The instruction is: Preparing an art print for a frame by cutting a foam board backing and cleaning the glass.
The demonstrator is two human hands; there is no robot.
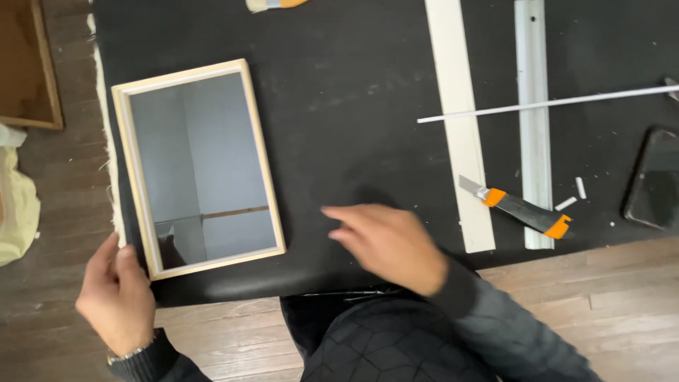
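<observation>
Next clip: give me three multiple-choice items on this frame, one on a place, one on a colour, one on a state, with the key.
1. Where is the left hand?
A. at the near corner of the wooden frame
B. on the knife
C. on the phone

2. The utility knife has accents of:
A. green
B. orange
C. blue

3. The right hand is:
A. gripping a ruler
B. holding the frame
C. open, holding nothing

Key: 1 A, fingers touch the frame's corner; 2 B, orange at both handle ends; 3 C, fingers spread over the black mat.

Framing workshop, black padded work mat (pixel 339 106), utility knife (pixel 520 206), metal straightedge (pixel 534 106), wooden frame (pixel 198 166)
</observation>
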